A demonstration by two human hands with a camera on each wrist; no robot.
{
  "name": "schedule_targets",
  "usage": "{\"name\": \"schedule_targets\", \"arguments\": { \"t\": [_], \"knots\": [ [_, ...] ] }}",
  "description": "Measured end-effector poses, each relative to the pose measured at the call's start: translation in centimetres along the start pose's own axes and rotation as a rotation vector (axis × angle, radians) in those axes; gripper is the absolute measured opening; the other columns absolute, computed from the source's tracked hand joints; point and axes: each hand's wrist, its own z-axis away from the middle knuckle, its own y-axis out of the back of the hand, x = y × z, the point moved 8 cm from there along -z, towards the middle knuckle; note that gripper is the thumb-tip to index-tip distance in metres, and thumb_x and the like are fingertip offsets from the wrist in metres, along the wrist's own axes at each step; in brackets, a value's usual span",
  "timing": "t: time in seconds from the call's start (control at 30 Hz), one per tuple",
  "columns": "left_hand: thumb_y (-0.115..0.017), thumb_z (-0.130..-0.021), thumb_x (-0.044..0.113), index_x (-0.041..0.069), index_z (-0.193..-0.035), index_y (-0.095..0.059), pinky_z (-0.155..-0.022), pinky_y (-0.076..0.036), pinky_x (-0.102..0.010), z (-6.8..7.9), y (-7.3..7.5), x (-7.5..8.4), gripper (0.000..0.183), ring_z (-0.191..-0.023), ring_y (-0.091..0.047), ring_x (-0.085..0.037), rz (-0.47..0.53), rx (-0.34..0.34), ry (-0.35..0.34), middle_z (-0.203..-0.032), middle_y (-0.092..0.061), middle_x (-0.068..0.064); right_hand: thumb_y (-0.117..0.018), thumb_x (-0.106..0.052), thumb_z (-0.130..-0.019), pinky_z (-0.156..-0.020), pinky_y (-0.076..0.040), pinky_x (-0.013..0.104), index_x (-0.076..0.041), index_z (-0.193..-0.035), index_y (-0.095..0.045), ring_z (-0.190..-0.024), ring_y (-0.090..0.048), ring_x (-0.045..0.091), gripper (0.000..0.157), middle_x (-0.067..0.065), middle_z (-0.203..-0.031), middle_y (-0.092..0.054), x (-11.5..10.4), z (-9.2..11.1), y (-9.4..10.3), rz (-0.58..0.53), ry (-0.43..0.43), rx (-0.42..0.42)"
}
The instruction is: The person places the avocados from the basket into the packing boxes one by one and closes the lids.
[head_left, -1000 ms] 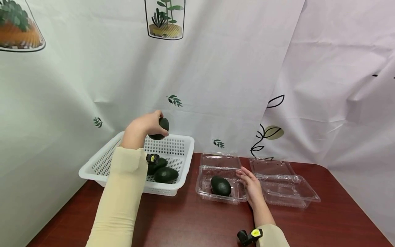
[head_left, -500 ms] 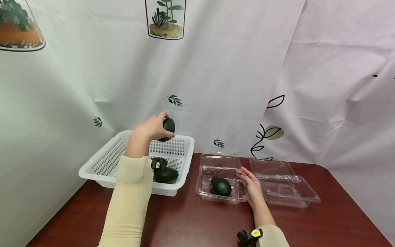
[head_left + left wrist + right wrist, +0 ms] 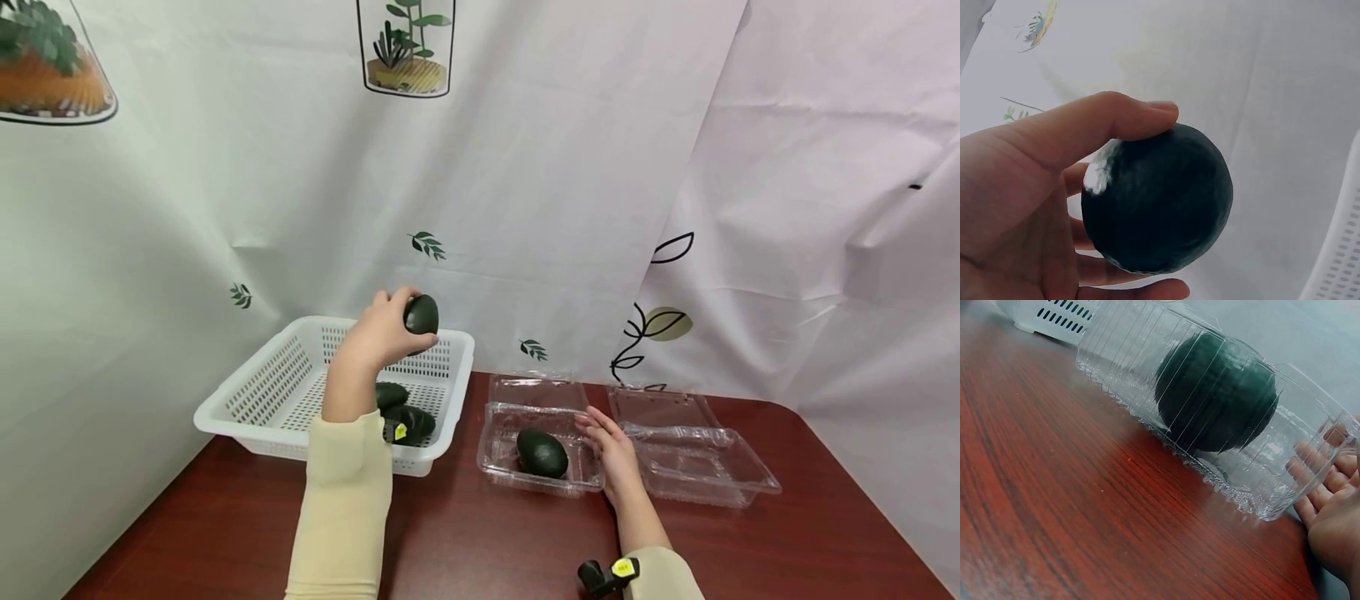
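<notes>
My left hand (image 3: 384,333) grips a dark green avocado (image 3: 422,316) above the white basket. In the left wrist view the thumb lies over the top of the held avocado (image 3: 1159,200), with the fingers behind and below it. A second avocado (image 3: 542,453) lies in the left part of a clear plastic clamshell box (image 3: 495,475), whose lid is folded back. My right hand (image 3: 617,457) rests against the right side of that box, its fingers extended along the wall. The right wrist view shows those fingers (image 3: 1322,481) at the box's end.
The white slotted basket (image 3: 255,408) stands on the left, with avocados (image 3: 392,395) in its right part, partly hidden by my left forearm. Another clear clamshell box (image 3: 697,467) sits open at the right on the dark red table (image 3: 480,550). A printed cloth (image 3: 525,208) hangs behind.
My left hand has moved to the right with the avocado, from over the basket's middle toward its right side. The right hand has stayed at the box.
</notes>
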Motion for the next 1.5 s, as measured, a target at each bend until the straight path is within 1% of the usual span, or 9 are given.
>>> {"name": "schedule_targets", "arguments": {
  "t": [0.1, 0.17, 0.37, 0.57, 0.67, 0.77, 0.9, 1.2, 1.5],
  "knots": [
    [-0.068, -0.079, 0.036, 0.020, -0.141, -0.031, -0.075, -0.046, -0.049, 0.3, -0.6, -0.3, 0.073, -0.099, -0.050, -0.035, 0.024, 0.006, 0.005, -0.123, -0.037, -0.020, -0.040, -0.003, -0.095, -0.090, -0.041, 0.024, 0.003, -0.139, -0.036, -0.098, -0.058, 0.004, 0.044, -0.006, -0.103, -0.065, 0.1, 0.0, 0.0, 0.003, -0.002, -0.002],
    [-0.069, -0.079, 0.037, 0.020, -0.141, -0.032, -0.073, -0.046, -0.049, 0.5, -0.8, -0.4, 0.074, -0.096, -0.052, -0.036, 0.030, 0.040, 0.002, -0.122, -0.038, -0.020, -0.040, -0.002, -0.095, -0.089, -0.042, 0.024, 0.003, -0.138, -0.037, -0.098, -0.058, 0.004, 0.044, -0.007, -0.102, -0.065, 0.2, -0.1, 0.0, 0.006, 0.004, -0.002],
    [-0.071, -0.077, 0.037, 0.016, -0.139, -0.033, -0.074, -0.046, -0.051, 1.6, -1.4, 0.4, 0.075, -0.097, -0.052, -0.035, 0.057, 0.233, -0.041, -0.122, -0.042, -0.019, -0.040, -0.001, -0.094, -0.086, -0.043, 0.023, 0.006, -0.137, -0.037, -0.096, -0.059, 0.004, 0.044, -0.006, -0.099, -0.066, 0.2, -0.1, 0.0, 0.010, 0.022, 0.002],
    [-0.073, -0.076, 0.035, 0.013, -0.131, -0.040, -0.076, -0.045, -0.051, 3.0, -1.8, 1.5, 0.068, -0.098, -0.052, -0.034, 0.114, 0.426, -0.085, -0.118, -0.047, -0.017, -0.041, -0.002, -0.094, -0.085, -0.043, 0.022, 0.008, -0.137, -0.036, -0.096, -0.060, 0.005, 0.044, -0.005, -0.099, -0.066, 0.3, -0.1, -0.1, 0.006, 0.038, -0.005],
    [-0.074, -0.076, 0.035, 0.013, -0.128, -0.044, -0.076, -0.045, -0.051, 3.6, -2.0, 2.0, 0.064, -0.099, -0.051, -0.035, 0.135, 0.501, -0.105, -0.118, -0.048, -0.016, -0.041, -0.002, -0.095, -0.085, -0.043, 0.022, 0.009, -0.137, -0.035, -0.097, -0.059, 0.005, 0.044, -0.003, -0.102, -0.066, 0.3, -0.1, -0.2, 0.013, 0.046, -0.010],
    [-0.074, -0.076, 0.034, 0.014, -0.127, -0.045, -0.076, -0.045, -0.051, 3.8, -2.2, 2.6, 0.062, -0.100, -0.050, -0.034, 0.144, 0.543, -0.130, -0.119, -0.048, -0.015, -0.041, -0.002, -0.095, -0.086, -0.043, 0.023, 0.008, -0.137, -0.035, -0.099, -0.059, 0.007, 0.044, 0.000, -0.105, -0.065, 0.4, 0.0, -0.2, 0.013, 0.040, -0.007],
    [-0.074, -0.076, 0.033, 0.014, -0.128, -0.047, -0.077, -0.046, -0.051, 4.0, -2.5, 3.3, 0.062, -0.102, -0.050, -0.033, 0.150, 0.529, -0.168, -0.122, -0.048, -0.014, -0.040, -0.002, -0.095, -0.087, -0.043, 0.023, 0.006, -0.137, -0.036, -0.100, -0.059, 0.007, 0.044, 0.000, -0.106, -0.065, 0.4, 0.0, -0.2, 0.011, 0.025, 0.000],
    [-0.072, -0.077, 0.033, 0.014, -0.128, -0.048, -0.078, -0.046, -0.050, 3.8, -3.2, 4.0, 0.059, -0.101, -0.051, -0.033, 0.122, 0.453, -0.187, -0.119, -0.050, -0.013, -0.041, -0.001, -0.094, -0.084, -0.043, 0.022, 0.008, -0.137, -0.036, -0.098, -0.060, 0.007, 0.044, -0.003, -0.103, -0.065, 0.0, 0.0, -0.1, 0.017, 0.047, -0.011],
    [-0.071, -0.075, 0.037, 0.015, -0.134, -0.040, -0.077, -0.046, -0.048, 3.0, -6.2, 5.4, 0.070, -0.101, -0.052, -0.031, 0.070, 0.256, -0.180, -0.116, -0.052, -0.015, -0.042, -0.002, -0.094, -0.084, -0.043, 0.021, 0.008, -0.137, -0.036, -0.096, -0.059, 0.004, 0.044, -0.001, -0.105, -0.065, -0.2, 0.0, 0.0, 0.023, 0.048, -0.003]
  ]
}}
